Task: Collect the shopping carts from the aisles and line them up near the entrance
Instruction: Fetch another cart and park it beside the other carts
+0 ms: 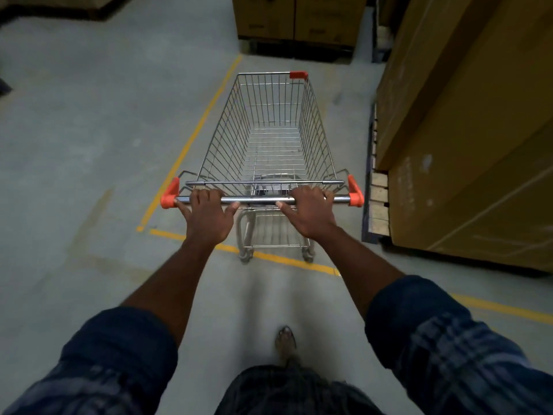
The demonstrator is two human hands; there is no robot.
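Note:
An empty wire shopping cart point(269, 130) with orange corner caps stands straight ahead of me on the grey concrete floor. Its chrome handle bar point(258, 200) runs across the middle of the view. My left hand point(208, 212) grips the bar near its left end. My right hand point(309, 212) grips it toward the right end. Both arms are stretched out, sleeves rolled to the elbow. The cart's rear wheels sit on a yellow floor line.
Tall brown cartons on a wooden pallet point(466, 145) stand close to the cart's right side. More cartons point(296, 19) block the way ahead of the cart. Yellow floor lines point(191, 139) run along the cart's left. Open concrete floor lies to the left. My sandalled foot point(285, 339) shows below.

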